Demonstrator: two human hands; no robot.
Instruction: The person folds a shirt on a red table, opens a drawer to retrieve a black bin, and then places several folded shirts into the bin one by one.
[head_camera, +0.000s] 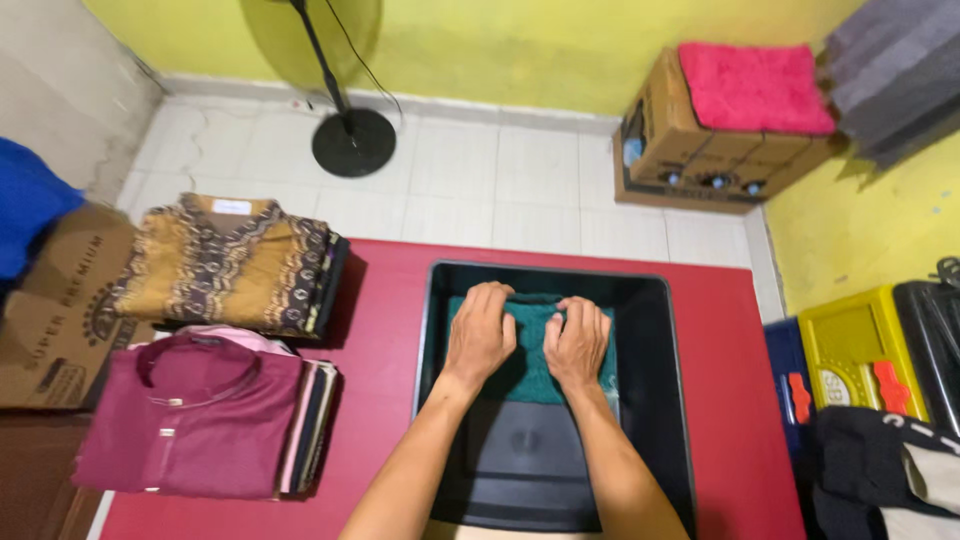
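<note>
At my far left a blue cloth (28, 205) hangs over a brown carton (55, 310) beside the grey wall. Next to it, on the red table (385, 300), sit two stacks of folded shirts: a brown patterned stack (225, 262) at the back and a maroon-topped stack (195, 415) nearer me, the two just touching. Behind them the floor (480, 180) is white tile, and a fan stand (352, 140) rests its round black base there against the yellow wall (520, 45).

In the middle of the table is a black tray (655, 400). A folded green towel (530, 375) lies in its far half, flat on the bottom. My left hand (480, 335) and my right hand (577, 342) are both pressed palm down on the towel, side by side and nearly touching, fingers curled over its far edge rather than gripping it.

Further right, on the floor by the wall, stands an open cardboard box (690, 150) with a pink rug (755, 88) on top, and grey mats (895, 75) lean in the corner. At my right are a yellow case (850, 350) and dark clothing (880, 465).
</note>
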